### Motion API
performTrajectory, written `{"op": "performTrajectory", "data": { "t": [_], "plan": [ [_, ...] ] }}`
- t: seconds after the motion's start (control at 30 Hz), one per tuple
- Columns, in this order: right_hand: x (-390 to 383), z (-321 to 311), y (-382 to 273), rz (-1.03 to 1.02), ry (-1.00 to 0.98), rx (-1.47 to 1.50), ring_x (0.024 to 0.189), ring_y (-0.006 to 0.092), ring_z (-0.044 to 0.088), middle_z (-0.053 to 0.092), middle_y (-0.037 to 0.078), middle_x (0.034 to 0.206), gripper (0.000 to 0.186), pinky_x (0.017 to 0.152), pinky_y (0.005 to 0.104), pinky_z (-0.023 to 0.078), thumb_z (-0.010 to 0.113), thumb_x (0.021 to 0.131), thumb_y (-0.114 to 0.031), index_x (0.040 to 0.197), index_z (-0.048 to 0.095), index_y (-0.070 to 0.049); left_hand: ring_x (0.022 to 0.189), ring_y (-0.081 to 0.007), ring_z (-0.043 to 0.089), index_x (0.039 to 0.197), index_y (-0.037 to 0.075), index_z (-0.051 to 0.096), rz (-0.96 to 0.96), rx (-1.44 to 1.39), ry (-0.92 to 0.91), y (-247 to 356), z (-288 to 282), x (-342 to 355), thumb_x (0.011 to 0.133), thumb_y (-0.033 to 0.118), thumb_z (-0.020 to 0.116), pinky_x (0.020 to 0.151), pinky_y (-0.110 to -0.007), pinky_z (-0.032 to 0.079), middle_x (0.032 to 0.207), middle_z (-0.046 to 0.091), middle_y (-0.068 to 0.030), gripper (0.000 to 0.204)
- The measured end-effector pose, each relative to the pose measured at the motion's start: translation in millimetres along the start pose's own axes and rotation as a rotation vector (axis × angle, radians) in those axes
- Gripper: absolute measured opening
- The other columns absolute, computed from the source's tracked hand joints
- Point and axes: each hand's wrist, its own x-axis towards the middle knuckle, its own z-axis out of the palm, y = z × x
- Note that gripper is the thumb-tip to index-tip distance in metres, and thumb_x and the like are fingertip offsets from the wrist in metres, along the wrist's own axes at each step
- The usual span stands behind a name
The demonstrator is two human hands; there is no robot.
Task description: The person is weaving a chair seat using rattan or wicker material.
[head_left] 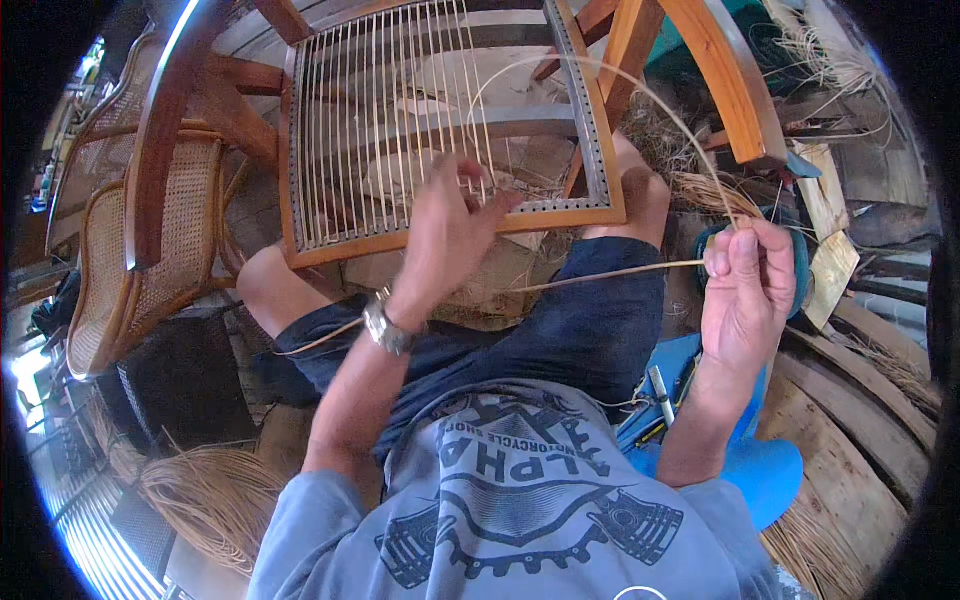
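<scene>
A wooden chair seat frame (612,165) with small holes along its rails lies tilted before me. Pale cane strands (375,120) run lengthwise across its left and middle part. My left hand (450,225), a watch on its wrist, reaches over the near rail at the rightmost strands. Its thumb stretches right along the holes, apart from the bent fingers; the fingertips are partly hidden and slightly blurred. At the right, my right hand (748,285) pinches a long loose cane strand (655,95). From there, this strand arcs over the frame and down toward my left fingers.
Chairs with woven cane panels (165,215) stand at the left. Cane bundles (215,490) lie at the lower left, with more at the right. A blue surface (765,470) holding small tools sits beside my right arm. Wooden boards (850,420) lie at the right.
</scene>
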Motion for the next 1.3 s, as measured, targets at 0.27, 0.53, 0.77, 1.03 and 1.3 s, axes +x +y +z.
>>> {"op": "performTrajectory", "data": {
  "t": [0.27, 0.53, 0.77, 1.03, 1.3],
  "plan": [
    [26, 8, 8, 0.011, 0.016, 0.141, 0.074, 0.0092, 0.053, 0.067, 0.005, 0.096, 0.017, 0.068, 0.0234, 0.042, 0.064, 0.097, -0.006, 0.113, 0.065, -0.006, 0.068, -0.0061, 0.064, 0.108, -0.002, 0.071, -0.088, -0.245, -0.478, -37, -10, 83, 0.098, 0.022, 0.065, 0.062, -0.024, 0.054, 0.090, 0.075, -0.0055, 0.027],
    [71, -24, 109, 0.110, 0.104, -0.597, 0.067, 0.0043, 0.050, 0.061, -0.005, 0.081, 0.011, 0.060, 0.0202, 0.040, 0.068, 0.095, -0.015, 0.099, 0.067, -0.005, 0.067, -0.0066, 0.061, 0.105, 0.003, 0.067, -0.194, -0.756, -0.264, -54, -28, 209, 0.103, 0.023, 0.057, 0.063, -0.022, 0.052, 0.087, 0.071, -0.0017, 0.023],
    [103, 5, 173, -0.085, -0.126, -0.969, 0.076, 0.0251, 0.062, 0.060, 0.011, 0.086, 0.008, 0.068, 0.0340, 0.049, 0.067, 0.091, -0.008, 0.097, 0.063, -0.003, 0.086, -0.0054, 0.063, 0.112, 0.005, 0.070, 0.076, -0.438, -0.215, -62, -46, 352, 0.094, 0.028, 0.071, 0.076, -0.022, 0.050, 0.097, 0.071, 0.0005, 0.029],
    [117, 23, 189, -0.187, -0.167, -1.050, 0.079, 0.0294, 0.060, 0.059, 0.011, 0.085, 0.006, 0.070, 0.0390, 0.049, 0.065, 0.091, -0.005, 0.094, 0.061, -0.003, 0.077, -0.0088, 0.068, 0.103, 0.005, 0.076, 0.212, -0.072, -0.162, -95, -49, 451, 0.087, 0.028, 0.078, 0.073, -0.027, 0.055, 0.091, 0.075, -0.0044, 0.028],
    [113, 18, 189, -0.033, -0.115, -1.069, 0.078, 0.0325, 0.059, 0.059, 0.012, 0.084, 0.006, 0.070, 0.0415, 0.048, 0.064, 0.090, -0.003, 0.094, 0.059, -0.004, 0.075, -0.0079, 0.069, 0.101, 0.009, 0.079, 0.060, -0.131, -0.160, -87, -22, 438, 0.082, 0.031, 0.079, 0.073, -0.026, 0.054, 0.087, 0.076, -0.0015, 0.028]
  ]
}}
